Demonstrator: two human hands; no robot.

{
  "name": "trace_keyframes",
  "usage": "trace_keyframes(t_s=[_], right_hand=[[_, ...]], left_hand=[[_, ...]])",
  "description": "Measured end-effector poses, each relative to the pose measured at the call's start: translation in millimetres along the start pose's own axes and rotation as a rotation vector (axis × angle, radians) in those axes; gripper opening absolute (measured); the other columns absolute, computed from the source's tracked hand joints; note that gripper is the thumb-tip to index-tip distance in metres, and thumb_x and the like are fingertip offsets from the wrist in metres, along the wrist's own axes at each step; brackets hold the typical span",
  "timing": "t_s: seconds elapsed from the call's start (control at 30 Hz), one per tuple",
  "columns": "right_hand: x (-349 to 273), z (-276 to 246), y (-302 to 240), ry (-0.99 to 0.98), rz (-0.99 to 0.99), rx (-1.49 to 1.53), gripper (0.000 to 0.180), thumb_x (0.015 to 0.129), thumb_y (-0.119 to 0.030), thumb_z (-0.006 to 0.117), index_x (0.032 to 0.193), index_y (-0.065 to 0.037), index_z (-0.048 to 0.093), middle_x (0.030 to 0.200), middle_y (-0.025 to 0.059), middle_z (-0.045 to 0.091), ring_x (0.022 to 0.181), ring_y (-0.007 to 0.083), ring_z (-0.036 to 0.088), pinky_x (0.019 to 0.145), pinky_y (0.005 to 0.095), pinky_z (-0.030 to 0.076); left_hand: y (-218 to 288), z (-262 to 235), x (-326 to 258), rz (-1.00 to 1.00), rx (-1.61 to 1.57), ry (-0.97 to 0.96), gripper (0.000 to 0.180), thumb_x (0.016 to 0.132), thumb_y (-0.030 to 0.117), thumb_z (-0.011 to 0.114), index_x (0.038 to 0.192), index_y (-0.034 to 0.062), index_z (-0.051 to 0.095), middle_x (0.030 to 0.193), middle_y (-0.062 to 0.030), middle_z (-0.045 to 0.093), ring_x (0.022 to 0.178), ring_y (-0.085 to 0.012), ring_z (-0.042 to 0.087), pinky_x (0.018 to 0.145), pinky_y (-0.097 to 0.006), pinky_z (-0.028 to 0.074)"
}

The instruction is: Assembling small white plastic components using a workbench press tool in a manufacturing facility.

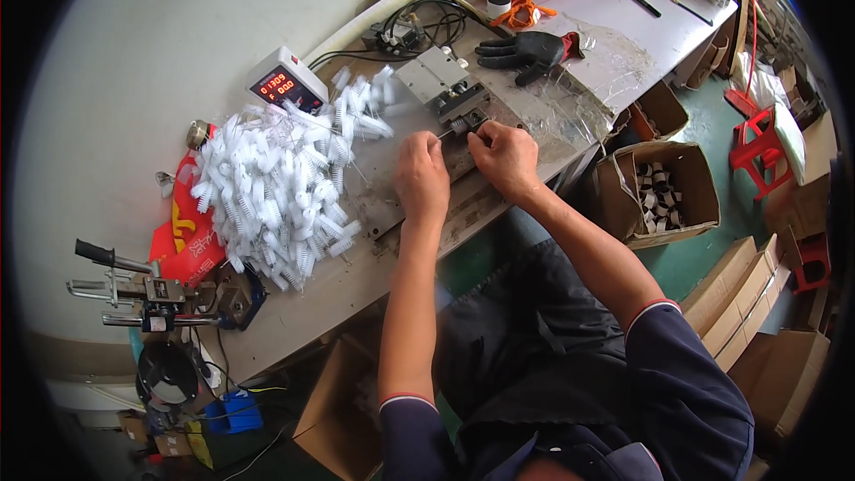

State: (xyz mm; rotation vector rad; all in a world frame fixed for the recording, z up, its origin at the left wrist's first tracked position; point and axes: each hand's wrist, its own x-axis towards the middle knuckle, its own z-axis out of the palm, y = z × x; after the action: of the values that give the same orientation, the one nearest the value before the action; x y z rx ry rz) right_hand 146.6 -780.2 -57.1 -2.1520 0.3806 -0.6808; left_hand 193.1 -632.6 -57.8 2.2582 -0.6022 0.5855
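My left hand [423, 176] is closed at the front of a small metal bench machine [450, 89], and a thin metal wire shows between its fingertips and the machine. My right hand [506, 158] is pinched close against the machine's front end; whatever its fingers grip is hidden. Left of my left hand lies a big heap of white bristle brushes [272, 187] with thin wire stems. Some brushes at the heap's upper right look blurred. A grey metal plate [378, 205] spreads on the table between heap and machine.
A counter box [287, 80] with red digits stands behind the heap. A black glove [525, 55] lies beyond the machine. At the table's left end sits a lever press [156, 289]. A cardboard box [623, 205] with curled pieces stands on the floor, right; red stools [757, 151] are farther off.
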Motion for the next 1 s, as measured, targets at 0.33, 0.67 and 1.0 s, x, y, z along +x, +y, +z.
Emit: trace_keyframes(t_s=[0.33, 0.67, 1.0], right_hand=[[-1, -5, 4, -0.014, 0.065, 0.146, 0.026, 0.089, -0.032, 0.07, 0.088, -0.006, 0.074, 0.077, 0.0202, 0.072, 0.076, 0.0427, 0.07, 0.072, 0.0498, 0.056], [1, -3, 19, -0.125, 0.047, 0.623, 0.023, 0.091, -0.004, 0.069, 0.113, 0.002, 0.071, 0.083, -0.0034, 0.063, 0.075, 0.0037, 0.054, 0.065, 0.023, 0.045], [0, -16, 13, -0.342, -0.045, 0.819, 0.026, 0.098, -0.018, 0.072, 0.117, 0.0, 0.071, 0.087, -0.0013, 0.066, 0.075, 0.0033, 0.054, 0.065, 0.0223, 0.044]], left_hand=[[-6, -15, -15, 0.146, 0.105, 0.3, 0.006, 0.089, 0.005, 0.075, 0.093, 0.0066, 0.071, 0.092, -0.009, 0.072, 0.084, -0.031, 0.068, 0.075, -0.042, 0.055], [1, -19, -14, 0.269, -0.003, 0.317, 0.009, 0.088, 0.002, 0.077, 0.093, 0.0051, 0.07, 0.094, -0.0072, 0.075, 0.086, -0.0269, 0.071, 0.076, -0.038, 0.057], [5, -16, -14, 0.258, 0.064, 0.306, 0.013, 0.085, -0.001, 0.076, 0.093, 0.0077, 0.071, 0.093, -0.0059, 0.076, 0.086, -0.0266, 0.072, 0.076, -0.038, 0.057]])
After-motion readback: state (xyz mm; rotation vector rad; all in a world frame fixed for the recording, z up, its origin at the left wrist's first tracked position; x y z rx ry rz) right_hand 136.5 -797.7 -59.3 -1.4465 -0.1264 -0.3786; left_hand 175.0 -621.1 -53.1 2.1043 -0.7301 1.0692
